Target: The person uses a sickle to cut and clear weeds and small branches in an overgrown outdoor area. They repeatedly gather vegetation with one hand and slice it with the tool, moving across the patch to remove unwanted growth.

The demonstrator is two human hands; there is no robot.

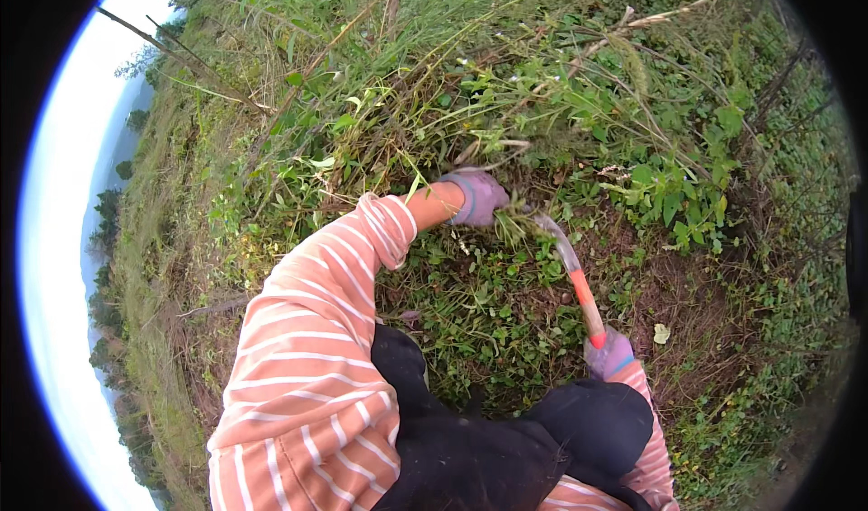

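My right hand (pixel 608 353), in a purple glove, grips the handle of a sickle (pixel 578 277) low at the right, beside my knee. The handle is wood with red-orange bands, and the grey curved blade reaches up and left. Its tip is lost among stems close to my other hand. Gloved as well, my left hand (pixel 480 197) is closed around a bunch of green weeds (pixel 517 223) just left of the blade. Some of the weeds poke out past the fingers; their bases are hidden.
Tall grass and leafy weeds (pixel 420 97) stand before me on a slope. A dry stalk (pixel 651 19) leans across the upper right. Low plants (pixel 488 307) and bare reddish soil (pixel 692 314) lie near my dark-trousered knees (pixel 590 423). A bare stick (pixel 176 53) juts out at upper left.
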